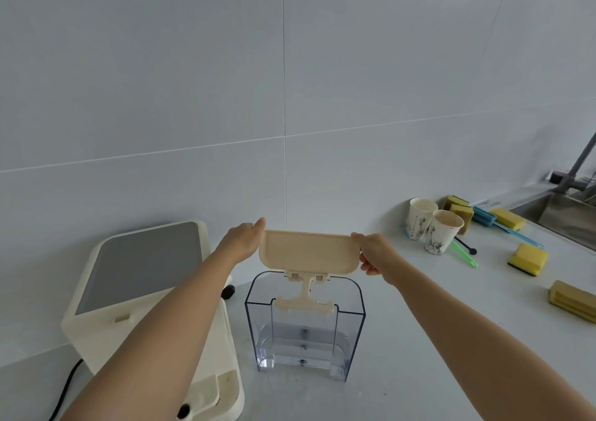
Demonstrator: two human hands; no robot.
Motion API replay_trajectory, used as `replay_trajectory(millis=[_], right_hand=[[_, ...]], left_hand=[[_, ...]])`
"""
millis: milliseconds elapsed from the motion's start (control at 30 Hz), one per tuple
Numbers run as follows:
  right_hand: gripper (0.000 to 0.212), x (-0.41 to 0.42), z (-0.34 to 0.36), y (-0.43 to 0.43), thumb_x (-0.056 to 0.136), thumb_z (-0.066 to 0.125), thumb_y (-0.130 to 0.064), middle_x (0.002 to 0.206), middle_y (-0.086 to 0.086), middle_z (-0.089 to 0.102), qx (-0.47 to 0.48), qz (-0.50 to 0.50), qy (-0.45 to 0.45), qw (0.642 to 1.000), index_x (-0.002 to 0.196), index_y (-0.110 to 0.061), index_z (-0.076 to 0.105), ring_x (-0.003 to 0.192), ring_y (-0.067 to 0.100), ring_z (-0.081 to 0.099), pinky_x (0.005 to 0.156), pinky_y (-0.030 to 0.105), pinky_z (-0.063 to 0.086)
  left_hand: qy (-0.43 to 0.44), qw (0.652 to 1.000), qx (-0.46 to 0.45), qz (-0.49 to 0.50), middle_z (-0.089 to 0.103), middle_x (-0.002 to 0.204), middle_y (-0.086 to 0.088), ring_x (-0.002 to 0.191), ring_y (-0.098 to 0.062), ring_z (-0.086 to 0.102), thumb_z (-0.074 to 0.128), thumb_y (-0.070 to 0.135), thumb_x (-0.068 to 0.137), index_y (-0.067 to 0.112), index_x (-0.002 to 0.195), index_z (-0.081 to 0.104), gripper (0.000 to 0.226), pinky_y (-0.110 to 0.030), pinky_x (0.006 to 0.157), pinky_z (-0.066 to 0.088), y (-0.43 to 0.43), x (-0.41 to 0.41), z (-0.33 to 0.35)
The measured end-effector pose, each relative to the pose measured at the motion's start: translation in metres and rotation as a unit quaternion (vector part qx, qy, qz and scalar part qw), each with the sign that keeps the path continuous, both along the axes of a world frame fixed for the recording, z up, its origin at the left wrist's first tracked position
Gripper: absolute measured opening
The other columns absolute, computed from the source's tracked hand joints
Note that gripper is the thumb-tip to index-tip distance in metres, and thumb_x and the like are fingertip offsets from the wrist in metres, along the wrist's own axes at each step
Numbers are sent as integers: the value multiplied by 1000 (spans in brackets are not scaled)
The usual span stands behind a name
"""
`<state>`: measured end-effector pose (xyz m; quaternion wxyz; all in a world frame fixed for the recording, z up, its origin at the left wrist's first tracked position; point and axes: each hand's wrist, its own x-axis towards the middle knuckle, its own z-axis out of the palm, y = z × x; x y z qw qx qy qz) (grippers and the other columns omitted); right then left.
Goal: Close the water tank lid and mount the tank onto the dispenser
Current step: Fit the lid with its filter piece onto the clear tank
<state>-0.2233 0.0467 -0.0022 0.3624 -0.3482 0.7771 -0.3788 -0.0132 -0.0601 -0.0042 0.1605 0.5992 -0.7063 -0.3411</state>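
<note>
The dispenser (151, 295) sits just left of the water tank (304, 327) on the tabletop (451, 340). Your left hand (243, 240) and right hand (375, 254) each grip an end of the lid (308, 252), flipped up above the tank. Nothing is done yet: lid open, tank not mounted.

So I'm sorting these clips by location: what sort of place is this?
Most likely a kitchen or office pantry counter: a steel sink with a tap at the right, scrubbing sponges and paper cups on the worktop, tiled wall behind.
</note>
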Motion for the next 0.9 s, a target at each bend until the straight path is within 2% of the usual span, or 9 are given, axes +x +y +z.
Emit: replay_trajectory(millis=[100, 200, 233, 267, 333, 367, 600, 800, 900], right_hand=[[31, 0, -2, -1, 90, 42, -28, 59, 5, 44, -7, -6, 9, 1000, 66, -9, 43, 50, 18, 42, 51, 26, 34], [30, 0, 0, -1, 90, 42, -27, 59, 4, 45, -9, -10, 20, 1000, 65, -9, 43, 49, 19, 43, 51, 26, 35], [29, 1, 1, -1, 89, 42, -26, 59, 4, 44, -10, -11, 24, 1000, 66, -9, 43, 49, 18, 43, 51, 26, 35], [28, 1, 2, -1, 89, 42, -25, 60, 4, 44, -11, -11, 29, 999, 66, -9, 43, 49, 18, 43, 51, 26, 35], [27, 2, 3, 0, 89, 42, -24, 60, 4, 44, -15, -12, 45, 999, 66, -9, 42, 49, 18, 44, 52, 25, 36], [27, 2, 4, 1, 89, 42, -23, 60, 4, 45, -19, -11, 53, 998, 65, -9, 42, 49, 18, 45, 52, 25, 37], [33, 2, 10, 13, 88, 48, -20, 56, 5, 46, -55, 22, 58, 997, 58, -11, 41, 48, 18, 44, 51, 26, 37], [32, 7, 11, 30, 89, 49, -21, 58, 6, 51, -63, 62, 80, 993, 59, -10, 45, 51, 18, 49, 54, 27, 40], [29, 10, 8, 40, 88, 50, -23, 58, 5, 54, -57, 84, 111, 989, 62, -12, 47, 53, 18, 51, 57, 28, 41]], left_hand=[[-16, 1000, 1, -8, 57, 94, -15, 87, -30, 52, 19, 44, 93, 4, 90, 52, 52, -35, 80, 37, 0, 0, -1], [-21, 1000, -4, -14, 58, 98, -20, 95, -34, 53, 20, 38, 94, -5, 104, 56, 57, -36, 83, 39, 1, -3, -3], [-23, 1000, -12, -15, 55, 92, -18, 91, -33, 51, 21, 36, 95, -7, 101, 56, 55, -34, 79, 37, 2, -4, -4], [-26, 999, -22, -15, 52, 85, -15, 86, -31, 47, 22, 33, 95, -5, 90, 55, 52, -32, 76, 35, 2, -4, -4], [-29, 999, -35, -12, 46, 70, -8, 79, -28, 43, 24, 31, 95, 4, 63, 43, 46, -30, 72, 31, 2, -3, -3], [-27, 999, -36, -11, 43, 65, -6, 75, -27, 42, 25, 31, 94, 8, 57, 37, 45, -30, 70, 31, 2, -2, -2], [-9, 999, -15, -42, 46, 59, -6, 55, -20, 43, 31, 30, 91, 9, 54, 35, 42, -27, 54, 34, 10, 15, 9], [-39, 996, -34, -73, 46, 56, -5, 54, -19, 43, 29, 31, 92, 9, 52, 36, 47, -27, 56, 33, 28, 27, 12], [-67, 993, -55, -82, 41, 57, -6, 57, -24, 38, 28, 32, 93, 11, 51, 31, 47, -31, 60, 30, 37, 31, 9]])
